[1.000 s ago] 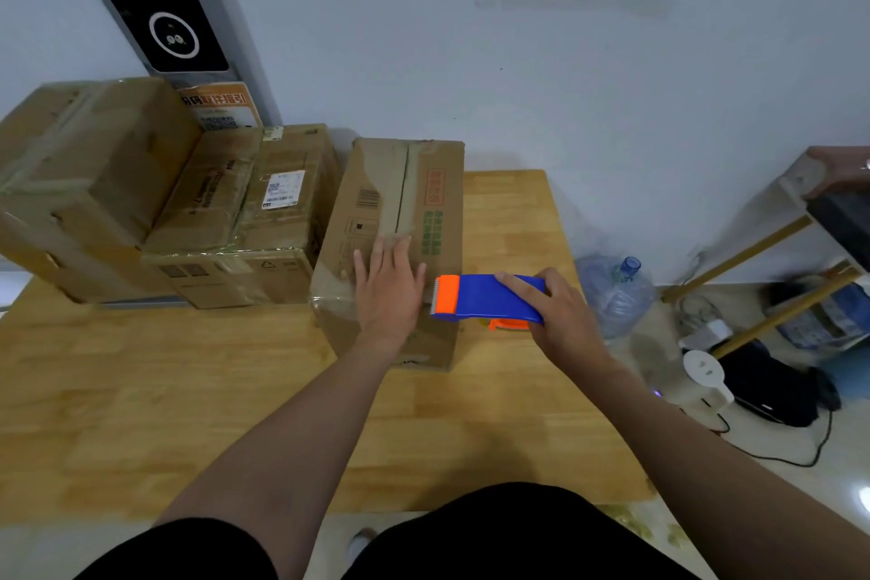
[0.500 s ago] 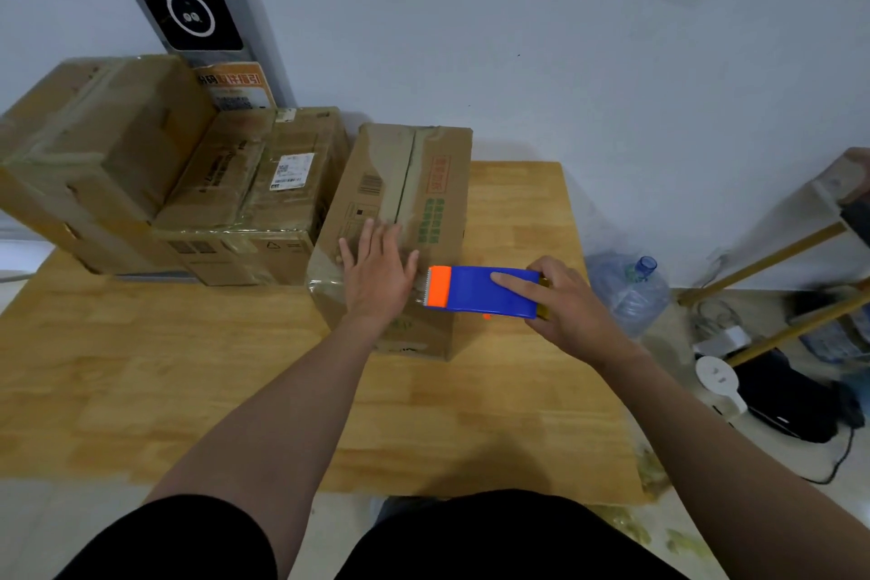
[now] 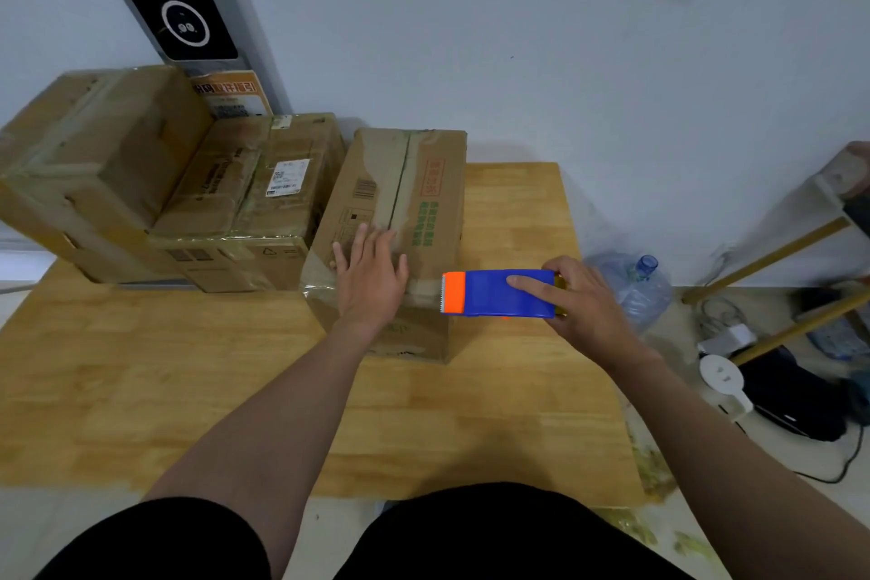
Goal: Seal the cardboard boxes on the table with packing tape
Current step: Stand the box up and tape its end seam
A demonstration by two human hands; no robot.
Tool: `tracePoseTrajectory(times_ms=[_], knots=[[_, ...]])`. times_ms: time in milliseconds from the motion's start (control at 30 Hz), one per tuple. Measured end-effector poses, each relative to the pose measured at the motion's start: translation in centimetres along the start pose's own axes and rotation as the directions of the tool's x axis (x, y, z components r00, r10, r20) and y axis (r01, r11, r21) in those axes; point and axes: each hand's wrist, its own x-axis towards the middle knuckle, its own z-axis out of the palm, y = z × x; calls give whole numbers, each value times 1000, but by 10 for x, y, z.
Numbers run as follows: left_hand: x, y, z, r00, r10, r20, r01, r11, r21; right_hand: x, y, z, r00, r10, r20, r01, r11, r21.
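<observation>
A long cardboard box point(image 3: 426, 188) with green and orange print lies on the wooden table point(image 3: 141, 381), its centre seam running away from me. My left hand point(image 3: 369, 278) presses flat on the near end of its top, fingers straight. My right hand point(image 3: 581, 301) grips a blue tape dispenser point(image 3: 499, 294) with an orange toothed head, index finger stretched along its top. The dispenser's head sits at the box's near right corner, where a strip of tape crosses the edge.
Two more taped cardboard boxes stand at the table's left: a large one point(image 3: 94, 165) and a flatter one point(image 3: 254, 198) with a white label. A water jug point(image 3: 633, 287) and cables lie on the floor to the right. A wall is behind.
The dispenser has drawn away to the right, off the box top toward its right corner. My left hand stays pressed on the box. The camera has shifted slightly.
</observation>
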Motion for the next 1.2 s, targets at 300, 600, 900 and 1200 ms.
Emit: tracePoseTrajectory(times_ms=[300,600,900,1200], knots=[[-15,28,9,983,31,-183,-29,999,14,0,-4,0,997,75,35,-76,997,31],[-7,45,16,993,78,-88,-87,992,-95,-3,-2,-1,991,63,118,-65,998,10],[-5,38,18,995,80,-54,-85,991,-100,-7,2,-8,997,-48,62,45,998,47],[-7,35,18,994,83,-71,-87,995,-54,-24,9,-7,1000,-6,-24,7,999,39]])
